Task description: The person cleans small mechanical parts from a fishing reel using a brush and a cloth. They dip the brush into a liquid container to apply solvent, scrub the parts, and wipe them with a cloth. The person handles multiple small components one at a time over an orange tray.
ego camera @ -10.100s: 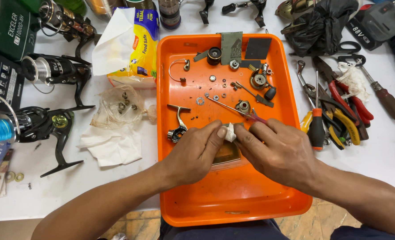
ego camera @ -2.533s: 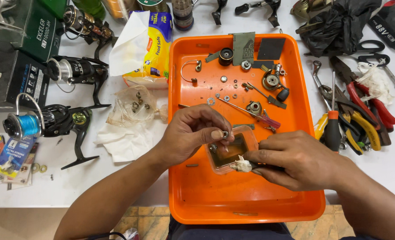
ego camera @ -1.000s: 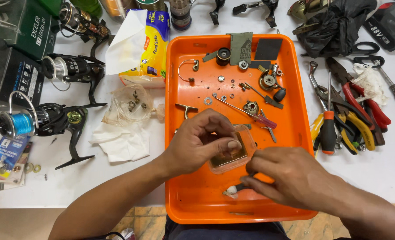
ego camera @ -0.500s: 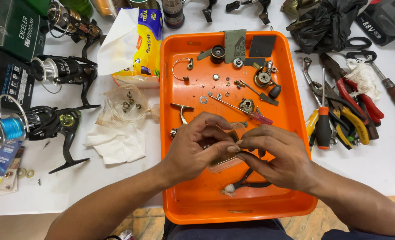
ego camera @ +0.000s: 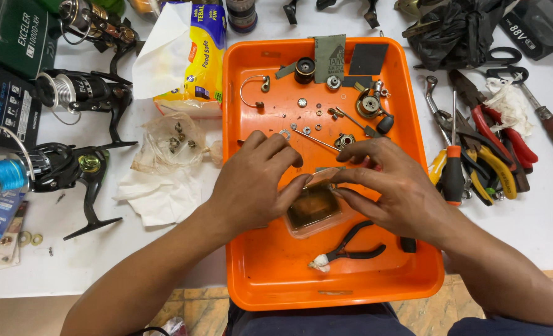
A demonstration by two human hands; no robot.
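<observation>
Now both my hands meet over the small clear tub (ego camera: 314, 208) of brown liquid in the orange tray (ego camera: 270, 274): left hand (ego camera: 255, 180) fingers pinching its rim, right hand (ego camera: 388, 186) fingers pinching something tiny I cannot make out. One yellow tissue pack (ego camera: 195, 53) lies top-left, two dark boxes (ego camera: 6, 68) at the worktop's left edge, three reels (ego camera: 83, 93) beside them.

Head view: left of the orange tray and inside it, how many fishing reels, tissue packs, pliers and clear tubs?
fishing reels: 3
tissue pack: 1
pliers: 1
clear tub: 1
Total: 6
</observation>
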